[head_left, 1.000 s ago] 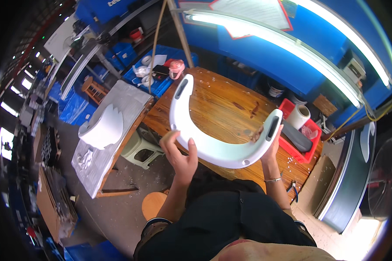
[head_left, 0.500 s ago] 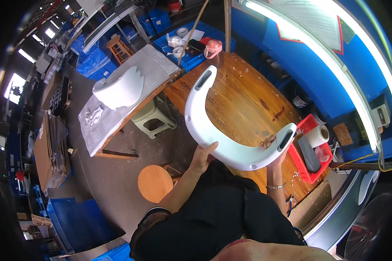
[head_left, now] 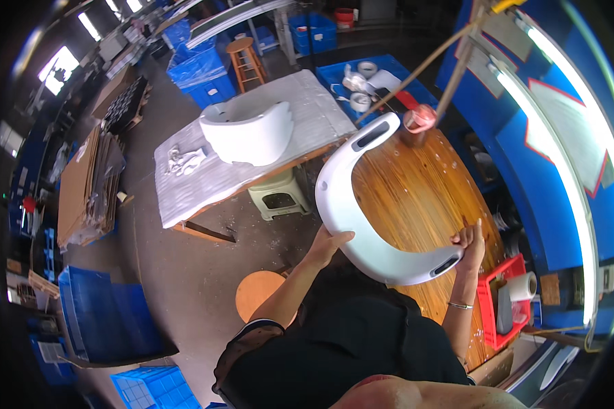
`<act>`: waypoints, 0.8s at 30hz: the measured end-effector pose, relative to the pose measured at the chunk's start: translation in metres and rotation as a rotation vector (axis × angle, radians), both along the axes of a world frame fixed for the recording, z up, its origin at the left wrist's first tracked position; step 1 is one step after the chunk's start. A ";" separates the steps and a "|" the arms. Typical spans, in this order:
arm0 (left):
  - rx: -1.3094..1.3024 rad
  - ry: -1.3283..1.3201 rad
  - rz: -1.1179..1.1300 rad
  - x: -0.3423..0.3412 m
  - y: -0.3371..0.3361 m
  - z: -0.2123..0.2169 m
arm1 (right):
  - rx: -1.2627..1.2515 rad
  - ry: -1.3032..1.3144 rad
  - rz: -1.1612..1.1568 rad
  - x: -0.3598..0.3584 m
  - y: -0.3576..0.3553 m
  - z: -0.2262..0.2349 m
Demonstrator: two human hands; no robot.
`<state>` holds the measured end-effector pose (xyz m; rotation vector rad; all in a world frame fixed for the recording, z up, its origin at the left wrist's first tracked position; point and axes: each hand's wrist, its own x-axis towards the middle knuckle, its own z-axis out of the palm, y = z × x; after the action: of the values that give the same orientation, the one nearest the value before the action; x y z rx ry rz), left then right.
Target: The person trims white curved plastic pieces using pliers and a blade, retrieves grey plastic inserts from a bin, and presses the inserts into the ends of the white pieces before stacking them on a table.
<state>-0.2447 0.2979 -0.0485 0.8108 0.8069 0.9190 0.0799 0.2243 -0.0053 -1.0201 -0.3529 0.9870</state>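
A large white C-shaped plastic piece with a dark slot in each end is held tilted over the wooden table. My left hand grips its near-left curve, the thumb on top and the other fingers hidden underneath. At the piece's right end, my right hand holds the tip with curled fingers, the index finger pointing up and away. Part of that grip is hidden behind the end.
Left of the wooden table, a table with a white padded cover bears another white curved piece and a crumpled cloth. A red crate stands at right, a blue tray at the back. A round stool is near my left arm.
My view has turned, so the surroundings sit further right. The white piece has tilted in my hands. My right hand has shifted from beneath the right end to its outer tip.
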 end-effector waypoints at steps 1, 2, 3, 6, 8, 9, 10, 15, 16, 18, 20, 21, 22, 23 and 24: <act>0.019 0.016 0.006 -0.014 0.008 0.004 | 0.042 0.136 0.026 0.006 0.014 -0.006; 0.047 0.029 0.074 -0.027 0.018 0.004 | 0.060 0.100 -0.025 0.004 0.028 -0.008; 0.053 0.026 0.097 -0.042 0.029 0.005 | 0.079 0.066 -0.079 0.003 0.041 -0.011; -0.133 0.159 0.243 -0.079 0.075 0.024 | 0.206 -0.101 0.058 -0.005 0.063 -0.017; -0.209 0.222 0.302 -0.118 0.120 0.034 | 0.115 -0.132 0.015 -0.044 0.076 -0.003; -0.153 0.219 0.351 -0.133 0.144 0.045 | 0.017 -0.168 -0.054 -0.057 0.079 0.002; -0.130 0.159 0.361 -0.157 0.173 0.046 | -0.014 -0.198 0.024 -0.054 0.078 -0.008; -0.186 0.306 0.554 -0.253 0.310 0.053 | -0.112 -0.128 0.113 -0.059 0.067 -0.032; -0.299 0.386 0.610 -0.259 0.330 0.058 | -0.155 -0.122 0.115 -0.057 0.062 -0.040; -0.314 0.431 0.646 -0.282 0.356 0.052 | -0.223 -0.102 0.108 -0.055 0.052 -0.055; -0.308 0.469 0.640 -0.276 0.369 0.054 | -0.243 -0.090 0.083 -0.052 0.040 -0.061; -0.304 0.514 0.626 -0.274 0.374 0.055 | -0.257 -0.081 0.080 -0.050 0.035 -0.062; -0.302 0.558 0.610 -0.270 0.377 0.054 | -0.283 -0.083 0.058 -0.050 0.030 -0.062; -0.302 0.559 0.592 -0.265 0.379 0.051 | -0.288 -0.083 0.041 -0.049 0.025 -0.063; -0.280 0.573 0.586 -0.260 0.380 0.047 | -0.298 -0.079 0.021 -0.047 0.020 -0.065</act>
<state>-0.5050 0.6778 -0.0014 0.5962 1.6963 1.0592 0.0328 0.2444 -0.0700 -1.3305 -0.2872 1.0402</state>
